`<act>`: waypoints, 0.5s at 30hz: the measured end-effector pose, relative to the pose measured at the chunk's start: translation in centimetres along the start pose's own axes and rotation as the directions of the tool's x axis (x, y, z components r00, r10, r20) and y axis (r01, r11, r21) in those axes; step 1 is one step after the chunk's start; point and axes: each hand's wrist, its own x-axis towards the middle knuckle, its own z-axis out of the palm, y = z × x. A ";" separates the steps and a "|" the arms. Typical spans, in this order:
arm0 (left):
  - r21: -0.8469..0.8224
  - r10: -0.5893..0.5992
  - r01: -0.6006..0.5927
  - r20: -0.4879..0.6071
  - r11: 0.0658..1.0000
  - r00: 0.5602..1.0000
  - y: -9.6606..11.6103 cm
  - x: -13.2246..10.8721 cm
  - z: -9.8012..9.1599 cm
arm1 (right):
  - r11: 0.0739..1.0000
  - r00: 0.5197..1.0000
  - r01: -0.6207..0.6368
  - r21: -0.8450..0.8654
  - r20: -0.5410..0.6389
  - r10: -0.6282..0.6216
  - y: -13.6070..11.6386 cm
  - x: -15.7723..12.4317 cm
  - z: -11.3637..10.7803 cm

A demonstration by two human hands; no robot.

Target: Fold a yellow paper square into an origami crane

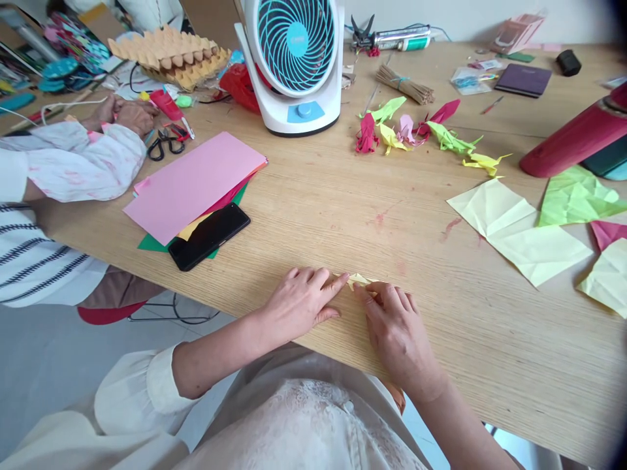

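Note:
A small folded strip of pale yellow paper (360,280) lies on the table near its front edge, partly hidden by my fingers. My left hand (306,297) rests palm down with its index finger stretched onto the paper's left end; the thumb stands apart. From the right, my right hand (394,320) pinches the paper between thumb and bent fingers. Several finished origami figures in red, yellow, pink and green, such as the green one (450,139), stand farther back. Creased pale yellow sheets (519,228) and a creased green sheet (580,199) lie to the right.
A pink paper stack (200,183) and a black phone (209,236) lie at left. Behind stands a white fan (301,85). A red bottle (571,137) is at right. Scissors (166,142) lie near another person's hands (130,116). The wooden table (313,215) has reddish stains.

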 end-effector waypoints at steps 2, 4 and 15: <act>0.006 0.008 -0.008 -0.010 1.000 1.000 -0.1 0.0 -0.1 | 1.000 1.000 0.002 -0.011 -0.014 -0.002 0.0 0.0 -0.1; 0.007 0.013 -0.012 -0.018 1.000 1.000 -0.2 0.0 -0.2 | 1.000 1.000 -0.001 -0.012 -0.020 0.001 0.0 -0.1 -0.1; -0.127 0.212 -0.223 -0.096 0.967 0.973 0.6 0.6 1.4 | 1.000 1.000 -0.024 0.008 0.009 0.023 -0.1 0.3 -0.4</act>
